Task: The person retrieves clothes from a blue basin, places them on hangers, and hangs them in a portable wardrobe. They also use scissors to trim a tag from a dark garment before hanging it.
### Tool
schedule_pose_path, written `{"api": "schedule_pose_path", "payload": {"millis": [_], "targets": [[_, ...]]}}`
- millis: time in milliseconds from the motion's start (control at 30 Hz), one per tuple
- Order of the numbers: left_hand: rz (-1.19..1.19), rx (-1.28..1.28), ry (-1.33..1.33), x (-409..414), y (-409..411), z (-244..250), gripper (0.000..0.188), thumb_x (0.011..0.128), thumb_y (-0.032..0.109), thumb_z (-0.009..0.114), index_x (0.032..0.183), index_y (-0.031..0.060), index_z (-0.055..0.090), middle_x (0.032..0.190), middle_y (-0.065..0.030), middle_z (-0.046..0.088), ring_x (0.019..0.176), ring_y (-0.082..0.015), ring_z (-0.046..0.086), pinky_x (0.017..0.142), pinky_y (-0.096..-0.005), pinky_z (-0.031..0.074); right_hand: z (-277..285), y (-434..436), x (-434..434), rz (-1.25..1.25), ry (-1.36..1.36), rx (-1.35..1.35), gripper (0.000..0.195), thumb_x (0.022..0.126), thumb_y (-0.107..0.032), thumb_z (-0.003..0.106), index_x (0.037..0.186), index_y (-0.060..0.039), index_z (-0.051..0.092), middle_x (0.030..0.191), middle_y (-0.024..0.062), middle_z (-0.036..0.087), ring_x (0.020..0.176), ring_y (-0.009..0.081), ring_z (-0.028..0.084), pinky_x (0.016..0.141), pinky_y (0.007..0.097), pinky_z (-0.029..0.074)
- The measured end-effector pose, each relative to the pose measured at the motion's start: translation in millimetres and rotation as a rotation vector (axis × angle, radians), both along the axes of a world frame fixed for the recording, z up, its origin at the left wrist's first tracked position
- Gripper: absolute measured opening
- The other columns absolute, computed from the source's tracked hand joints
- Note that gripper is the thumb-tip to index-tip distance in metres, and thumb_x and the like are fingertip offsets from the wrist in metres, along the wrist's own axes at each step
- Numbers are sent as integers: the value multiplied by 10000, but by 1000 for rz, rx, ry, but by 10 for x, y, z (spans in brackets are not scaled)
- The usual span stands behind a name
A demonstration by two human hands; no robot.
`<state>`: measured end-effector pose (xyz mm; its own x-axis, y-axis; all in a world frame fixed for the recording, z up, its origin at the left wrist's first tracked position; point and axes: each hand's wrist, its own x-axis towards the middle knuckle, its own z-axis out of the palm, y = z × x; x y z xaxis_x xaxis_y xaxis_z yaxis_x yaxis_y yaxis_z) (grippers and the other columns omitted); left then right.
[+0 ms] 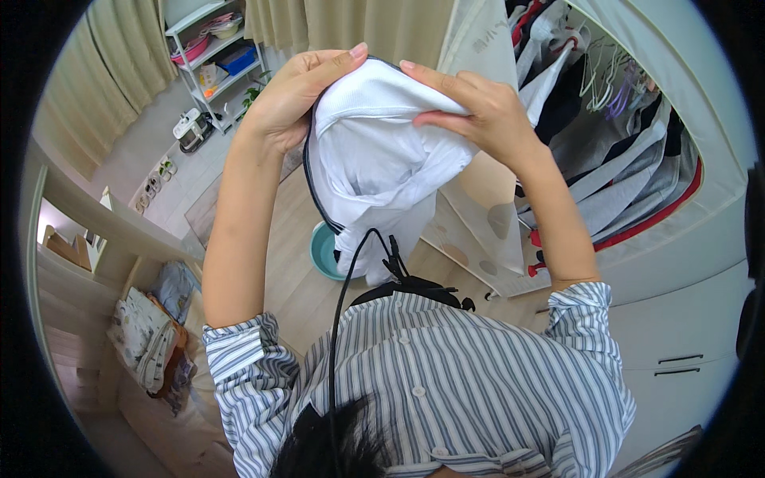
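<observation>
A white garment [382, 149] with a dark-edged opening hangs from both of my hands at the upper middle of the head view. On its left, my left hand [305, 89] pinches the dark-trimmed edge between thumb and fingers. My right hand [478, 110] grips the right part of the same rim, index finger along the top edge and another finger or the thumb against the cloth. The opening faces up towards me, and its inside shows white folds. The lower part hangs down over a teal basin [323, 251] on the floor, hiding part of it.
A fabric wardrobe [675, 239] stands open at the right, full of hanging clothes [621, 173] and hangers [600, 77]. Its loose flap [484, 221] hangs beside the garment. A white shelf rack [221, 86] stands at the upper left. A black cable [338, 310] runs down before my chest.
</observation>
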<state>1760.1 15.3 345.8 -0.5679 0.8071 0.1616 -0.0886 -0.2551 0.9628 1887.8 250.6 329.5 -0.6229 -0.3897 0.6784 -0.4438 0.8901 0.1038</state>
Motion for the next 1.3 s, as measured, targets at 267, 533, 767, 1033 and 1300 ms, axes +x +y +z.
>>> {"api": "schedule_pose_path", "payload": {"millis": [267,533,767,1033,1300], "targets": [[134,-235,250,200,-266,-794,333,890,203,735,1137,-10,665,1014,-44,698,891,-103,641,781,-242,513,633,-118,14,-112,-102,-166,519,894,-44,611,1364,-263,592,923,147,697,671,237,624,649,294,502],[-65,455,-516,316,92,-1464,594,980,282,608,1426,-38,381,1465,-187,440,1358,-292,436,1129,-445,381,870,-39,133,-111,143,-431,315,891,13,512,1169,-41,649,1001,125,691,903,185,654,817,286,492],[-86,620,-540,562,299,-1503,535,926,46,647,1394,2,392,1408,-152,500,1289,-270,506,1101,-449,405,810,234,73,-116,312,-704,229,946,-37,460,1054,38,648,879,75,675,826,131,595,775,279,475],[-247,232,-306,764,450,-1284,394,944,71,642,1297,-26,496,1240,-145,623,1060,-234,661,933,-423,563,791,210,180,-195,348,-893,241,991,-109,472,1025,59,642,882,66,660,808,140,581,747,277,458],[-140,516,-406,826,504,-1416,666,801,-2,749,1382,5,423,1353,-126,538,1265,-252,521,1038,-457,466,689,316,159,-6,399,-1088,242,1002,-120,476,1030,33,661,918,70,669,836,140,597,774,275,475]]}}
